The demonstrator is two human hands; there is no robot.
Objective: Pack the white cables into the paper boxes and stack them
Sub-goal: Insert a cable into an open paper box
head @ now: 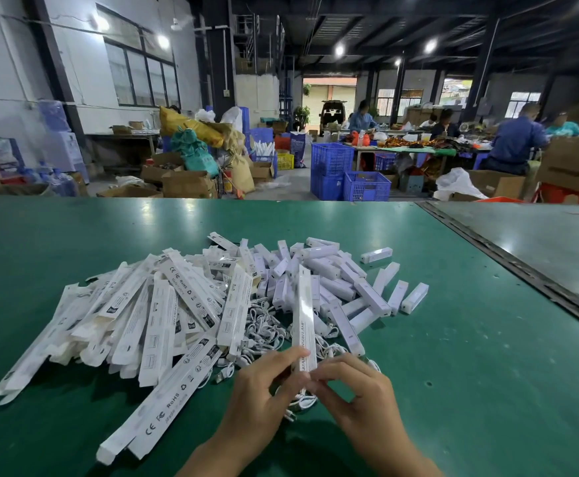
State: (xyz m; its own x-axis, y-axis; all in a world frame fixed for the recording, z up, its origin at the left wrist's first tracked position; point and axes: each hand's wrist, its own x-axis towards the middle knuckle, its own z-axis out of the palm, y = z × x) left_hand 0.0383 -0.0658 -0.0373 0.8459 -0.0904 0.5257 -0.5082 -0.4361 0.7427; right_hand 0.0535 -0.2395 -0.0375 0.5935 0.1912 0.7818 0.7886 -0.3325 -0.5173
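A long white paper box [304, 315] stands tilted away from me, its near end held between both hands. My left hand [260, 390] grips the box's lower left side with curled fingers. My right hand [353, 390] pinches the box's bottom end. A white cable [302, 402] lies coiled under my hands. More white cables [264, 325] lie tangled in the middle of the table. Several flat paper boxes [150, 318] are heaped on the left, and small white lamps [333, 280] are piled behind.
The green table [453, 339] has a metal rail [522, 270] running along its right side. Beyond the far edge stand blue crates [350, 177], cardboard boxes and sacks. People work at a far table on the right.
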